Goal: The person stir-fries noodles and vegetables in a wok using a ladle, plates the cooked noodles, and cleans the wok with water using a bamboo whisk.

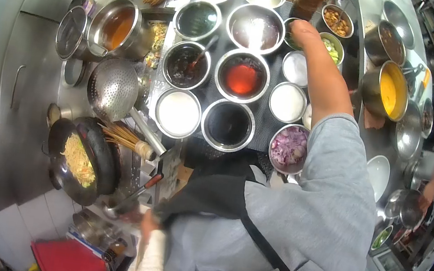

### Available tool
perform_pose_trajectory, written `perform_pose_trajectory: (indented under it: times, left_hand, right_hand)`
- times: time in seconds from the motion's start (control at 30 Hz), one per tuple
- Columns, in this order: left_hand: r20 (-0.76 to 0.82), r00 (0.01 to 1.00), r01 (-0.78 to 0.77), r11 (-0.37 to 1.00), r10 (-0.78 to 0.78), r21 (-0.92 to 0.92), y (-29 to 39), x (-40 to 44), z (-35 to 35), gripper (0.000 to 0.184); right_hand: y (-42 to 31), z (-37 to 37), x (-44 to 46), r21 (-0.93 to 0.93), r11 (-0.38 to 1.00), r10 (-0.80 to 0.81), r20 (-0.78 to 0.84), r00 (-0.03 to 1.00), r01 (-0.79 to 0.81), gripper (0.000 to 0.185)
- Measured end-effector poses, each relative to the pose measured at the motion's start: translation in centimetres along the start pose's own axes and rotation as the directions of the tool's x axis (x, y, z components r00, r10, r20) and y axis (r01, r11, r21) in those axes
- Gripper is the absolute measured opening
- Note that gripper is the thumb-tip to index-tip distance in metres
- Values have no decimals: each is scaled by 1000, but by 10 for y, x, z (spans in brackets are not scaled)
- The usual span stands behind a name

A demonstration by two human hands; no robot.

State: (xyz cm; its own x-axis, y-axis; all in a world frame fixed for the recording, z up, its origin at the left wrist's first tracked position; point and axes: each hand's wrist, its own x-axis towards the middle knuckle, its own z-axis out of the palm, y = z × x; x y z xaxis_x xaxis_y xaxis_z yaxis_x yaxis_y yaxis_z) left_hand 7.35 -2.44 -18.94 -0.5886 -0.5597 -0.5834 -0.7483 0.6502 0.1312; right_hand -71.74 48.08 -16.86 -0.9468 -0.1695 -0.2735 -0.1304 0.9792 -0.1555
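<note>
My right hand [303,32], at the end of an outstretched arm, is at a small metal bowl [289,43] at the back. Its fingers look curled and closed; whatever they hold is hidden. Beside it stand a bowl of chopped green vegetable [332,50] and a dark bottle with a red cap [308,2]. My left hand [148,225] is low by my side, blurred and partly hidden, below a white wrapping on the forearm. Closest to it is a ladle [136,193] with a reddish-brown handle; whether they touch I cannot tell.
Several metal bowls of sauces and powders, including red liquid [241,79] and chopped purple onion [289,146], fill the counter. Leftward are a wok of noodles [78,162], a perforated strainer [113,90] and a broth pot [115,28]. At right, another person's hand [429,192] is near a pan.
</note>
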Motion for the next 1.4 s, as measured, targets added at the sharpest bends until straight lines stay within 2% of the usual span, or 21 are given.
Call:
perform_pose_trajectory:
  times: [0.13, 0.27, 0.4, 0.5, 0.57, 0.63, 0.67, 0.7, 0.77, 0.83, 0.9, 0.93, 0.97, 1.03, 1.07, 1.1, 1.17, 1.27, 1.3, 1.37, 1.4]
  left_hand:
    - [-16, 996, 85, 995, -86, -53, 10, -13, -1, 55]
    - [-68, 985, 150, 979, -161, -141, 18, -14, 6, 45]
    - [-165, 954, 182, 921, -251, -345, 42, -11, 9, 39]
    - [-218, 976, 0, 998, -14, -66, 99, -20, -33, 58]
    - [-219, 974, -82, 993, 62, -84, 76, -12, -30, 67]
    - [-220, 965, -167, 981, 141, -103, 55, -3, -22, 77]
    - [-147, 983, -121, 991, 112, -50, 50, 1, -17, 79]
    - [-75, 994, -78, 997, 78, 7, 44, 4, -11, 82]
    - [-121, 985, -117, 993, 119, 22, 36, 10, 3, 82]
    - [-167, 973, -157, 987, 162, 39, 27, 16, 9, 83]
    - [-34, 996, -77, 996, 79, 43, 23, 21, 10, 83]
    - [-34, 996, -84, 996, 85, 37, 21, 23, 13, 83]
    - [-99, 986, -134, 991, 135, 13, 18, 24, 19, 83]
    - [-169, 969, -185, 982, 179, -22, 2, 26, 36, 84]
    - [-165, 974, -168, 984, 158, -50, 8, 25, 33, 81]
    - [-142, 982, -135, 987, 121, -92, 14, 22, 32, 78]
    - [-98, 995, -41, 979, 21, -201, 65, 7, 3, 71]
    - [-70, 996, 29, 936, -57, -352, 138, -22, -59, 61]
    - [-131, 991, -50, 913, -4, -405, 131, -25, -54, 61]
    - [-254, 964, -197, 856, 81, -477, 110, -31, -41, 62]
    - [-291, 955, -195, 866, 60, -461, 94, -31, -27, 63]
  right_hand:
    - [11, 18, 21, -47, 998, -25, 105, 994, 30, 28]
    - [15, 28, 24, -96, 992, -72, 106, 992, 82, 31]
    - [23, 29, 12, 3, 989, -151, -42, 988, 151, 36]
    - [20, 11, -8, 44, 991, -118, -100, 988, 123, 36]
    - [24, 3, -14, 77, 994, -69, -87, 994, 76, 36]
    - [40, 4, -13, 197, 974, -65, -241, 968, 114, 38]
    - [32, -10, -23, 358, 933, 74, -159, 985, -13, 36]
    - [36, -13, -26, 354, 935, 78, -159, 984, -17, 36]
    - [45, -18, -31, 751, 660, 142, -101, 985, -19, 35]
    - [54, -20, -34, 805, 591, 151, -171, 974, 50, 31]
    - [62, -24, -40, 969, 218, 228, -167, 959, 117, 33]
    - [65, -28, -43, 982, 114, 234, -171, 957, 147, 26]
    - [64, -34, -47, 981, 123, 233, -178, 956, 153, 26]
    - [57, -48, -57, 956, -133, 266, -220, 938, 262, 19]
    - [47, -57, -66, 922, -230, 181, -274, 944, 312, 16]
    - [34, -65, -72, 921, -224, 163, -287, 944, 319, 16]
    - [-16, -79, -89, 818, -477, 26, -352, 936, 321, 14]
    - [-117, -90, -105, 773, -584, -188, -425, 885, 248, 20]
    - [-154, -89, -105, 771, -608, -299, -443, 845, 190, 24]
    - [-257, -103, -130, 772, -629, -325, -367, 872, 90, 21]
    - [-310, -107, -141, 791, -606, -355, -368, 859, 88, 23]
